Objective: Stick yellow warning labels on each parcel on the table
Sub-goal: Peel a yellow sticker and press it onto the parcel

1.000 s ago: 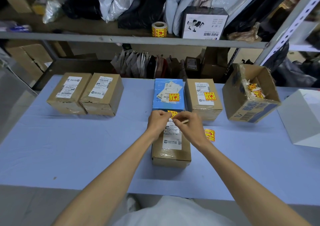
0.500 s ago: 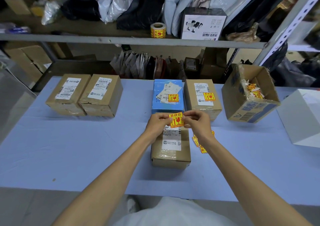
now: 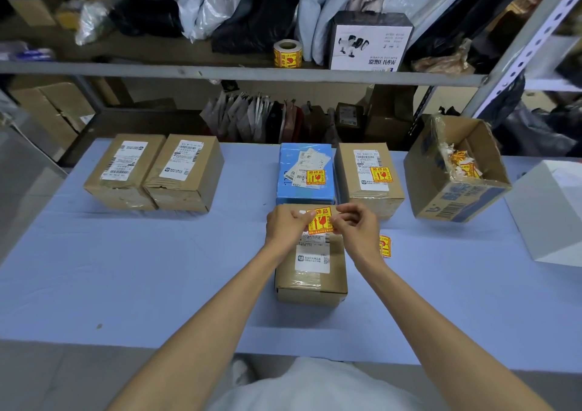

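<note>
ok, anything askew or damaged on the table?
Yes: the open brown cardboard box at the right holding peeled label scraps sits tilted, with a ragged, torn-looking rim. The sealed parcels look intact.

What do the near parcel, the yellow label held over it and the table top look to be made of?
Near parcel: brown corrugated cardboard, matte, with glossy clear tape across its front edge. Yellow label, pinched between the left hand and right hand: probably thin printed sticker paper, slightly shiny; whether it is paper or film is unclear. Table: a smooth, matte pale-blue surface, likely laminate or a sheet covering.
</note>
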Action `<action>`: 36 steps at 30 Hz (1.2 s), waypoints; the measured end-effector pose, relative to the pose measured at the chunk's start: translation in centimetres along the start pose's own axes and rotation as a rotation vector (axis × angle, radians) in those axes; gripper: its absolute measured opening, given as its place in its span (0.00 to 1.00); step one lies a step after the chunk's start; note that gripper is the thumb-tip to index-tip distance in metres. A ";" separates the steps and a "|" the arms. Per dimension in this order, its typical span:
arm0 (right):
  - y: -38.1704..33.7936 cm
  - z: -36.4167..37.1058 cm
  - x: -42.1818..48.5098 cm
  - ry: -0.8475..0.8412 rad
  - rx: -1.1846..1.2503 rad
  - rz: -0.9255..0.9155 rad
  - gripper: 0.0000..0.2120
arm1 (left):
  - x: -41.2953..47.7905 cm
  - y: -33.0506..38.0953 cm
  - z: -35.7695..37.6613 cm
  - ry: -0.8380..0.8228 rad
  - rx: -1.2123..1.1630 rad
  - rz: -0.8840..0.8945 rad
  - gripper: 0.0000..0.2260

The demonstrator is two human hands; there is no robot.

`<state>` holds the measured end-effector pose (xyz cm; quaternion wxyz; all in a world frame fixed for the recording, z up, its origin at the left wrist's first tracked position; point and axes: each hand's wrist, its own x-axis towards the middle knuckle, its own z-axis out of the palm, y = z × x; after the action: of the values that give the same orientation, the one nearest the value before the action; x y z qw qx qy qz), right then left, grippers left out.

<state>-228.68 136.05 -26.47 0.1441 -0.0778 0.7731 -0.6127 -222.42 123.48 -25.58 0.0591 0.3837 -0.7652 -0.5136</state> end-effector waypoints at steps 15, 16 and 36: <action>0.7 -1.2 -0.8 -0.069 -0.012 0.121 0.06 | -0.8 -1.8 0.0 -0.144 -0.116 -0.112 0.09; 0.9 -1.3 -0.9 -0.061 -0.020 0.136 0.07 | -0.9 -1.8 0.1 -0.145 -0.101 -0.115 0.10; 3.5 -1.7 -3.1 -0.022 -0.335 0.118 0.07 | -3.7 -3.3 1.9 -0.050 0.124 -0.080 0.19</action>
<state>-226.08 139.33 -29.12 0.1731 -0.0619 0.8661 -0.4648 -219.03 126.69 -28.12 -0.0047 0.4037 -0.7810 -0.4765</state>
